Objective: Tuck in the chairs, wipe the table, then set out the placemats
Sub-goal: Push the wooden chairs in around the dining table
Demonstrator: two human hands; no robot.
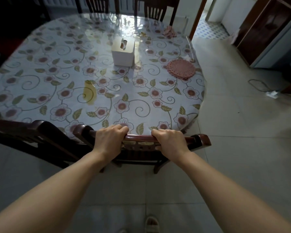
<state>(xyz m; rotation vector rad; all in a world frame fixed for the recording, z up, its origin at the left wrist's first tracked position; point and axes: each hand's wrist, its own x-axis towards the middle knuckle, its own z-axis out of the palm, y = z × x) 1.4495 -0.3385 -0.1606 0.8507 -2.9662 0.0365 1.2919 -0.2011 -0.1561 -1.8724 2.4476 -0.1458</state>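
Left hand (110, 137) and right hand (169, 140) grasp the chair (201, 140) top rail; solid wood, likely heavy, rigid; rail suits pushing toward worktop (40, 91).

I am gripping the top rail of a dark wooden chair (141, 140) with both hands, left hand (110, 138) and right hand (170, 140) curled over it, at the near edge of the tabletop (40, 101) under its floral cover. A white tissue box (123, 51) is standing mid-table; pink placemats (181, 69) are lying stacked near the right edge. A pink cloth (170, 32) is lying at the far edge.
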